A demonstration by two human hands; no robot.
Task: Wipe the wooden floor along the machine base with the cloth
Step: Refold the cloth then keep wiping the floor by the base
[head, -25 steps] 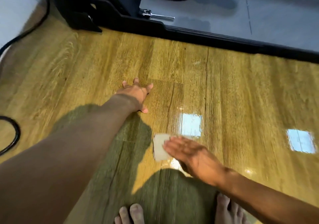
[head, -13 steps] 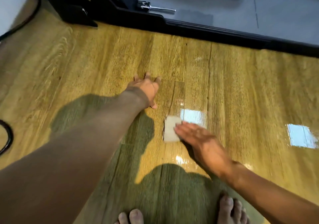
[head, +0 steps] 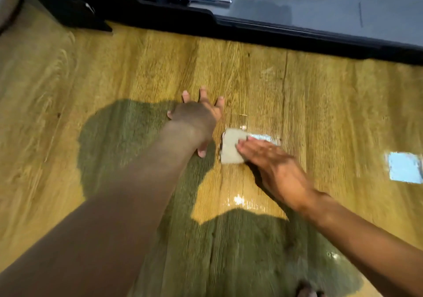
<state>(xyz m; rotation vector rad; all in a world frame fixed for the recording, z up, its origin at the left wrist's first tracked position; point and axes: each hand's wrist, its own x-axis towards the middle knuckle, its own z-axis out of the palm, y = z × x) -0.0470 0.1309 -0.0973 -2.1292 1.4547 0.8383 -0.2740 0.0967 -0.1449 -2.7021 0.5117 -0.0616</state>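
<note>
The left hand [head: 196, 119] lies spread flat on the floor [head: 109, 72], likely propping the body; the right hand [head: 272, 161] presses straight fingers on the cloth [head: 231, 148], well short of the machine base [head: 286, 34].

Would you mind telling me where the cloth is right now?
In the head view, the cloth lies on the wooden floor near the centre, pressed under the right hand, just right of the left hand and short of the machine base.
</note>
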